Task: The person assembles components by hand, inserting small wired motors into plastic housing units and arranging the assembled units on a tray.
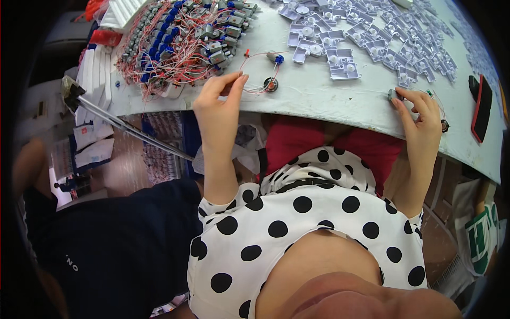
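Note:
My left hand point(219, 101) is raised at the table's front edge, with thumb and forefinger pinched at a thin red wire. That wire loops toward a small motor with a blue part point(276, 57) and a round black speaker-like disc point(271, 84), both lying on the table. Farther right, my right hand point(421, 112) grips a small grey motor point(392, 94) between thumb and fingertips, just above the tabletop. Beside its fingers show a little green piece point(429, 93) and thin red wires. Another round black disc point(444, 126) lies by the heel of this hand, partly hidden.
A heap of wired motors point(180, 48) covers the table's far left, next to white foam slabs point(95, 74). Many pale plastic housings point(342, 65) spread across the far right. A red-edged phone point(481, 109) lies at the right. Another person in dark clothes point(122, 244) is close on my left.

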The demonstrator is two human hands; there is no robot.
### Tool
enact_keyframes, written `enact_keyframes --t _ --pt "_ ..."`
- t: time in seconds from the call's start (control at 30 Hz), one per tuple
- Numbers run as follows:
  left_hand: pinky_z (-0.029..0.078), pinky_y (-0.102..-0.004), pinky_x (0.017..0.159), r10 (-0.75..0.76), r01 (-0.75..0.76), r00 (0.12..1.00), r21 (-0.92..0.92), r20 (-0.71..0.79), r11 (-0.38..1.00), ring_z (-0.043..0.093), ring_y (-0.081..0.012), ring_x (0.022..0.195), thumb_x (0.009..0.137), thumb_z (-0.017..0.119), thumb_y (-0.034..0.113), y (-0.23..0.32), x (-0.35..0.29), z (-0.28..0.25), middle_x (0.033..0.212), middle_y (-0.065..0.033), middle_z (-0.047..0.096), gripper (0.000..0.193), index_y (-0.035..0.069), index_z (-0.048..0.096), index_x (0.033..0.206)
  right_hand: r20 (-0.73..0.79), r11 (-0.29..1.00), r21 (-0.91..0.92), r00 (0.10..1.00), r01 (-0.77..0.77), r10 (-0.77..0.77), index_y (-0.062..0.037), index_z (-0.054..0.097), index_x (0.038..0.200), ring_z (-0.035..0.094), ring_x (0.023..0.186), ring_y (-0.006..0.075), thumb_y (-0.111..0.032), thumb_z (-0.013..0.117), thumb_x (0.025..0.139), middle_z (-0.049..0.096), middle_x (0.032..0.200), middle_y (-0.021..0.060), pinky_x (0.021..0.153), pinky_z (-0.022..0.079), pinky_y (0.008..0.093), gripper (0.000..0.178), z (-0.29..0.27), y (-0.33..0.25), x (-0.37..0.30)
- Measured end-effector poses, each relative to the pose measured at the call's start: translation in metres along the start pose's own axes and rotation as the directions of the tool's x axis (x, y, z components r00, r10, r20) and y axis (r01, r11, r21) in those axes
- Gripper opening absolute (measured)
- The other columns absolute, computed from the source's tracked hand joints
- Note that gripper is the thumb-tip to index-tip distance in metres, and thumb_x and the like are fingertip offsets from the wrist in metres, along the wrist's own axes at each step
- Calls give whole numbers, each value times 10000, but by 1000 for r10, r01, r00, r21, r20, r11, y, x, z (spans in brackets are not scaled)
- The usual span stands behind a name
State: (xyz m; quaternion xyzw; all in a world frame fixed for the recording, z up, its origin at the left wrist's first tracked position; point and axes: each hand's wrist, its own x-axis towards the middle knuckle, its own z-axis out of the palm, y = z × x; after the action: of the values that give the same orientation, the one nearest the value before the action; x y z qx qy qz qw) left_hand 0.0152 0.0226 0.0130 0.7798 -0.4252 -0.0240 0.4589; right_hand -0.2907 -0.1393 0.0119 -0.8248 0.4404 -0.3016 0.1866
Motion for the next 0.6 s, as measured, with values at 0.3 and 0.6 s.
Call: enact_keyframes --t 0.3,0.6 --pt "494 -350 641 126 -94 989 323 -81 942 624 -215 687 890 751 104 17 5 10 927 -110 636 165 1 749 1020 5 980 194 999 -34 34 -52 774 1003 584 903 164 -74 768 848 706 990 56 688 468 280 156 6 -1 -2" --pt "418 -381 845 604 -614 769 -22 208 789 585 -245 924 785 808 88 93 -31 87 973 -61 657 357 40 716 1127 6 948 309 997 -75 76 -88 774 1066 553 724 144 -117 793 822 699 936 34 665 473 265 246 6 12 -2"
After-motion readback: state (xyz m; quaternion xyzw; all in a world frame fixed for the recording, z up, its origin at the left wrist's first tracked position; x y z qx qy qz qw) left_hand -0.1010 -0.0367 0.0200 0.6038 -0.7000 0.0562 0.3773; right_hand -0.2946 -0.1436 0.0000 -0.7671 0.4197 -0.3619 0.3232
